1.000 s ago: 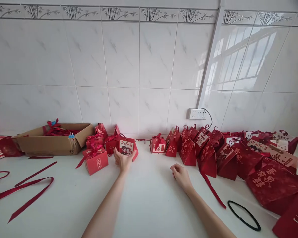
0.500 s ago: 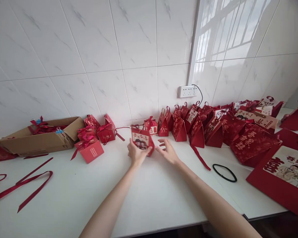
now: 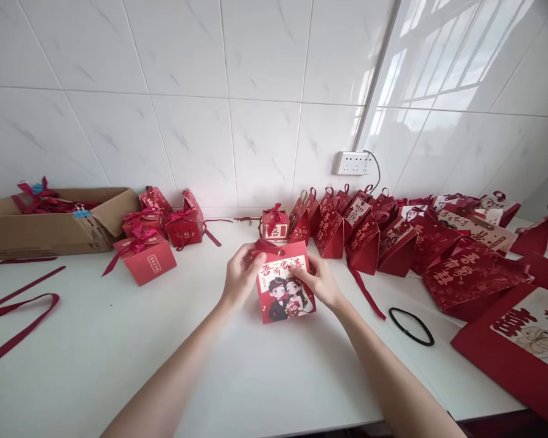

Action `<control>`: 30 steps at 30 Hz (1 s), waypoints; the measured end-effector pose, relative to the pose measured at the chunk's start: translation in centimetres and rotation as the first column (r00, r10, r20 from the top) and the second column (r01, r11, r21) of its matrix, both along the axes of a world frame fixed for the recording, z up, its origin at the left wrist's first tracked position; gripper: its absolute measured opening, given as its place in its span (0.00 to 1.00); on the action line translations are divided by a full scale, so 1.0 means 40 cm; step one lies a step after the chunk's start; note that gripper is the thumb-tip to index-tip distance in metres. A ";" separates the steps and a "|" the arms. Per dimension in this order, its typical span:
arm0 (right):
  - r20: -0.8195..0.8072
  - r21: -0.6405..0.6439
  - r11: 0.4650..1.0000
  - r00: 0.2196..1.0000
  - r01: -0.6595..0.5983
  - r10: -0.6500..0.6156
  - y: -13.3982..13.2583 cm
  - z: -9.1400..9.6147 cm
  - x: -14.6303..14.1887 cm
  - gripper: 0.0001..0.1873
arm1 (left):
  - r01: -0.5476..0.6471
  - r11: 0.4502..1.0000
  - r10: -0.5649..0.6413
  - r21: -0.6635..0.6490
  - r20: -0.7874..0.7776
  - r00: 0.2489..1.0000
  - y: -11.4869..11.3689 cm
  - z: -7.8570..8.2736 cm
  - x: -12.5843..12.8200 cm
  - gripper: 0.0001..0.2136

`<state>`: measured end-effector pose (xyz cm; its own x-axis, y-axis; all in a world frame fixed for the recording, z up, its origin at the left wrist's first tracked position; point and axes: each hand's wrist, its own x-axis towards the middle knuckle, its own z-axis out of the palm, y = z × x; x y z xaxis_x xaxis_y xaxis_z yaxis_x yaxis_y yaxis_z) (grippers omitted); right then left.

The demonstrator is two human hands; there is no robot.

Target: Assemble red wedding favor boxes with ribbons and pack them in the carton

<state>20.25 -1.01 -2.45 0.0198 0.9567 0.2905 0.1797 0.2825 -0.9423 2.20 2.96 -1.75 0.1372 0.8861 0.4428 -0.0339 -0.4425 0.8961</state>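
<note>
A red gift box (image 3: 285,291) with a cartoon couple printed on its front stands on the white counter (image 3: 210,365) in front of me. My left hand (image 3: 240,277) grips its left top corner, fingers curled round the edge. My right hand (image 3: 318,281) pinches its right top edge. A red ribbon shows at the top of the box between my hands.
A cardboard carton (image 3: 50,222) with red ribbons sits at the far left, with several tied red boxes (image 3: 144,258) beside it. Several red triangular bags (image 3: 360,243) line the wall to the right. A black hair band (image 3: 411,326) and loose ribbon strips (image 3: 13,316) lie on the counter.
My left hand pulled the couple-print box from the group by the wall to the counter in front of me. My right hand came over and took its right edge.
</note>
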 end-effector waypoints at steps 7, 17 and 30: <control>-0.044 -0.173 0.958 0.974 -0.227 0.222 -0.050 0.033 -0.008 0.15 | 0.226 0.950 -0.228 -0.214 0.016 0.973 -0.020 0.095 -0.061 0.14; -0.105 -0.264 0.897 0.935 -0.355 0.339 -0.072 0.048 -0.003 0.13 | 0.175 0.950 -0.157 -0.260 0.089 0.984 -0.021 0.085 -0.046 0.08; 0.148 0.034 0.999 0.989 0.013 -0.018 -0.048 0.024 -0.016 0.15 | 0.229 0.945 -0.251 -0.234 -0.067 0.966 -0.037 0.071 -0.028 0.15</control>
